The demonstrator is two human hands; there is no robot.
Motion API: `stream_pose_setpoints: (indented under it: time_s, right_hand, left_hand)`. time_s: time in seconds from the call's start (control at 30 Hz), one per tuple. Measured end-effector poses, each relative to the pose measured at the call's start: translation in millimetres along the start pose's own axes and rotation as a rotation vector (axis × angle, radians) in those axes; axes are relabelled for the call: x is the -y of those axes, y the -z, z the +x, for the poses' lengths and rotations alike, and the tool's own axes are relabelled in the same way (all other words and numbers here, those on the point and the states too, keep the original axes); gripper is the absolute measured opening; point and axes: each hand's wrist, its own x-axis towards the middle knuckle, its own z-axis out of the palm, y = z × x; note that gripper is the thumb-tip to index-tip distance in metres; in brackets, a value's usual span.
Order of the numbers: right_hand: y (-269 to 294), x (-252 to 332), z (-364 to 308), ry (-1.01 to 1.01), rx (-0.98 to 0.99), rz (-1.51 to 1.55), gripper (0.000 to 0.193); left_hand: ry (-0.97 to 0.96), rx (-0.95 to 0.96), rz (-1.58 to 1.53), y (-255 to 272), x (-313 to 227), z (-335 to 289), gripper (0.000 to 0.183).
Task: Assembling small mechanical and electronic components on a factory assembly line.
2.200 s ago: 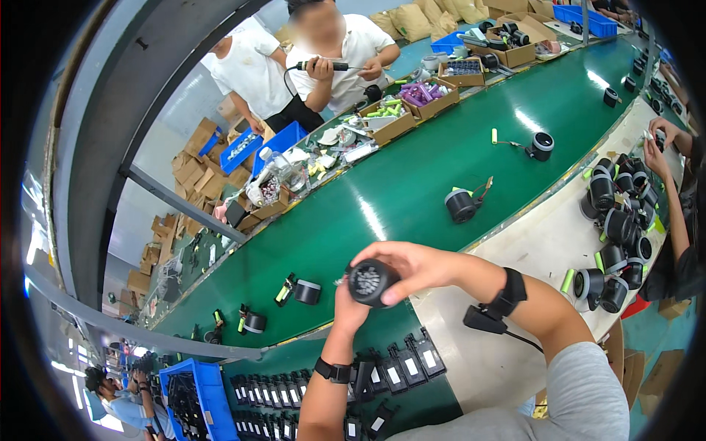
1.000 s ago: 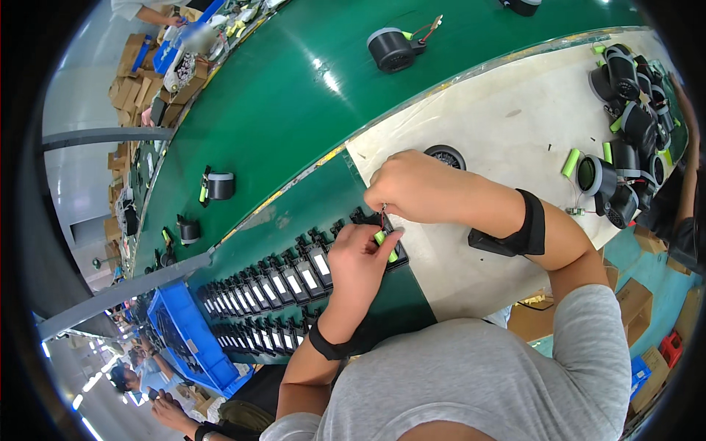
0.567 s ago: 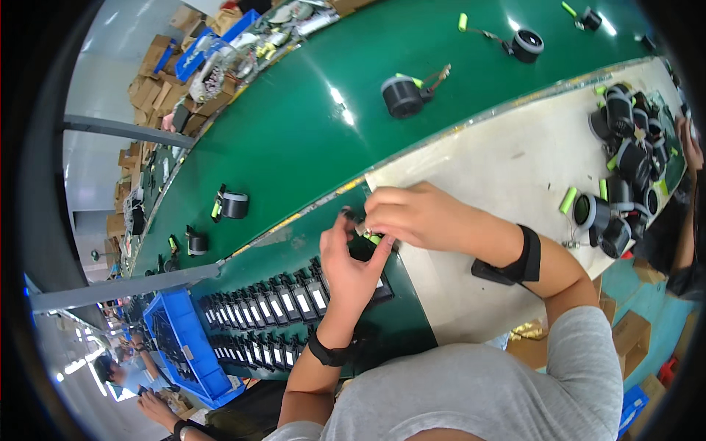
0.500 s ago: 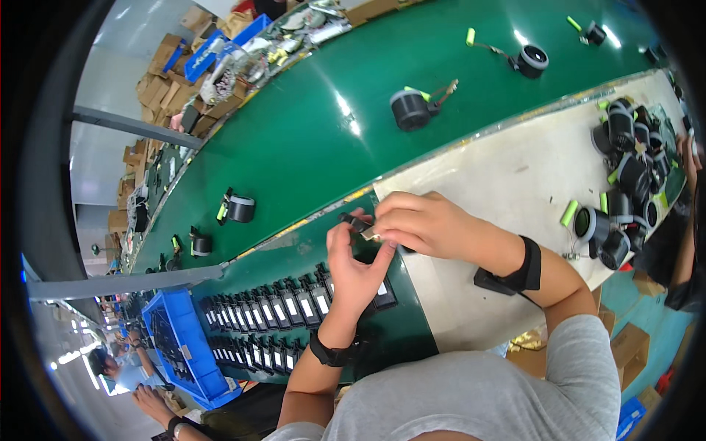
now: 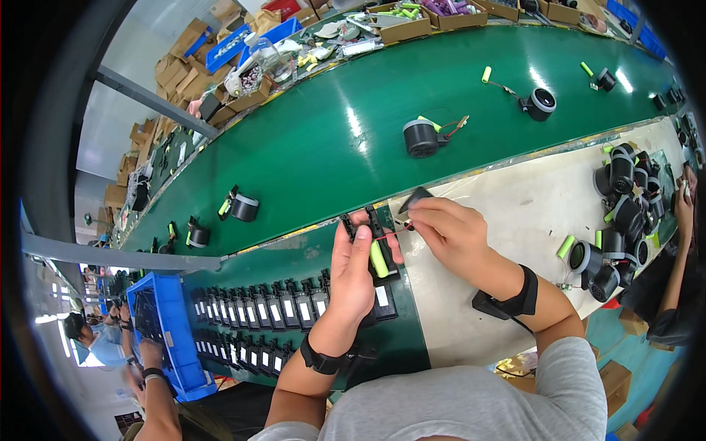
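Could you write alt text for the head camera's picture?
A person's left hand holds a black case and a green cylinder; the right hand holds a dark piece, with red wire stretched between them. Two rows of white-labelled cases lie at left; black round devices are piled at right.

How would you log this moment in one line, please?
left hand: holds black housing with green cell | right hand: holds black piece

A grey T-shirt [image 5: 456, 397] and two black arm straps [image 5: 523, 295] are worn.
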Motion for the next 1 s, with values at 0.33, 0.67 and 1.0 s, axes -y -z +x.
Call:
stream_pose_setpoints:
  time_s: [0.33,0.67,1.0]
  right_hand:
    - [-2,-1,4,0.173,0.011,0.267,0.023]
    - [-1,-3,6,0.191,0.057,0.269,0.024]
    - [-2,6,4,0.074,0.103,0.237,0.021]
  left_hand:
    - [-0.156,0.063,0.418,-1,12,-2,0.033]
    - [-0.133,0.134,0.585,-8,0,-8,0.036]
    - [-0.328,0.133,0.827,-9,-1,-10,0.036]
